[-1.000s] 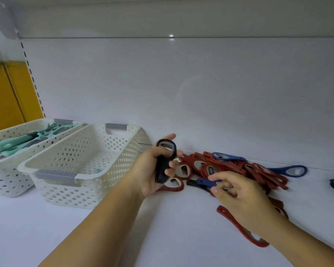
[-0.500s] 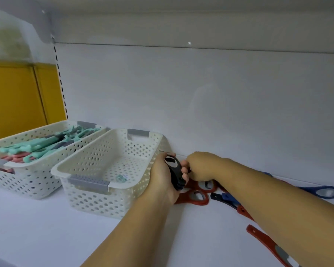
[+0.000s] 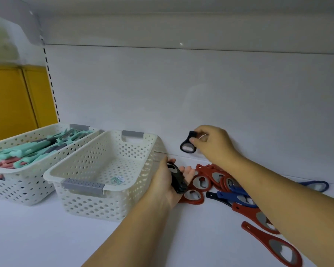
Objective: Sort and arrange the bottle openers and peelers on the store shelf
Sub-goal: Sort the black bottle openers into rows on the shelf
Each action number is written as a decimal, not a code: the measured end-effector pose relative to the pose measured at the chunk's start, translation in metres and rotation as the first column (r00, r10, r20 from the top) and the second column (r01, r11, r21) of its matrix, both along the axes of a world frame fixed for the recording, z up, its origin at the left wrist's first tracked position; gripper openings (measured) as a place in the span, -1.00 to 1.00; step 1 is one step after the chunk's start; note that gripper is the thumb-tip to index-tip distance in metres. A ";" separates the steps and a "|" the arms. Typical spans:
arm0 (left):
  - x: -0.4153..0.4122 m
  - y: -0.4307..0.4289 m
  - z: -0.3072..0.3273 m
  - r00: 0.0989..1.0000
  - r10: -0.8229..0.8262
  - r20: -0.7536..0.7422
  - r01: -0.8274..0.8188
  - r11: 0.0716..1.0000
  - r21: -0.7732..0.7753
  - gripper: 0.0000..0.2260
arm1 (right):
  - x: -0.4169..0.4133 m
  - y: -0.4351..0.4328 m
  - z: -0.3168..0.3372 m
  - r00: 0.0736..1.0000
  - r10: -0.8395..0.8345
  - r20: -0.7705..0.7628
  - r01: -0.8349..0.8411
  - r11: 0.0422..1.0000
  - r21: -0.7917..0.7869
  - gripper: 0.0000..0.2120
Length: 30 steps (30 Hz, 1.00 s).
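My right hand pinches a black bottle opener by its handle and holds it up in front of the shelf's back wall, ring end hanging down. My left hand lies palm up just right of the white basket, with black bottle openers stacked in its palm under the thumb. A pile of red bottle openers and blue ones lies on the shelf below my right forearm.
A second white basket at the far left holds teal and pink peelers. The nearer basket holds only a label sticker. A lone red opener lies at front right, a blue one at the back right. Yellow panel beyond the shelf's left upright.
My right hand has risen from the pile beside my left hand, lifting a black opener up against the back wall. My left hand has opened out flatter with its openers.
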<state>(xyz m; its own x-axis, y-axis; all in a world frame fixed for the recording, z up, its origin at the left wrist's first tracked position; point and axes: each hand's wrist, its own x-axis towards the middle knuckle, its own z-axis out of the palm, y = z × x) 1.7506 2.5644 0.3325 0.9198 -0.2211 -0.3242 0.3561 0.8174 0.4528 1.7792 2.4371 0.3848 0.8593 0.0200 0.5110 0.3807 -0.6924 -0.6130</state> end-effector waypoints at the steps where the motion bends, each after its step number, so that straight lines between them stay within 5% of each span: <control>1: 0.000 -0.002 -0.001 1.000 -0.017 0.000 0.017 1.000 0.010 -0.72 | -0.011 -0.002 0.003 0.999 0.006 0.037 -0.009 0.995 0.098 -0.90; 3: -0.003 -0.006 -0.001 0.995 -0.083 0.055 0.085 0.996 -0.029 -0.66 | -0.034 -0.004 0.002 0.995 0.065 0.077 -0.073 0.992 0.100 -0.87; 6: -0.011 -0.010 0.003 0.977 -0.126 0.171 0.155 0.973 -0.173 -0.58 | -0.060 -0.011 -0.016 0.974 0.191 0.123 -0.178 0.978 -0.112 -0.83; 12: -0.026 -0.023 0.002 0.929 -0.284 0.235 0.256 0.956 0.144 -0.73 | -0.095 -0.037 -0.049 0.943 0.289 0.163 -0.225 0.918 -0.327 -0.78; 16: -0.040 -0.040 -0.004 0.875 -0.255 0.411 0.127 0.941 0.314 -0.95 | -0.130 -0.067 -0.047 0.993 0.116 0.006 -0.114 0.986 -0.122 -0.86; 20: -0.068 -0.067 -0.004 0.762 -0.361 0.538 0.031 0.850 0.526 -0.88 | -0.164 -0.087 -0.049 0.937 0.095 -0.335 -0.098 0.995 0.007 -0.77; 25: -0.108 -0.099 -0.007 0.538 -0.511 0.670 -0.189 0.702 0.687 -0.88 | -0.196 -0.107 -0.058 0.898 0.109 -0.426 -0.030 0.982 0.187 -0.62; 30: -0.135 -0.143 -0.005 0.364 -0.560 0.744 -0.220 0.725 0.653 -0.80 | -0.224 -0.136 -0.063 0.895 0.090 -0.436 0.066 0.942 0.329 -0.57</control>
<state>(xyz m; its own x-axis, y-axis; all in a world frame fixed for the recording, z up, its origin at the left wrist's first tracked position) 1.6159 2.4219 0.3279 0.6771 -0.5448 0.4948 -0.4602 0.2111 0.8623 1.5549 2.3006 0.3219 0.9958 -0.0695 0.0595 0.0250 -0.4194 -0.9074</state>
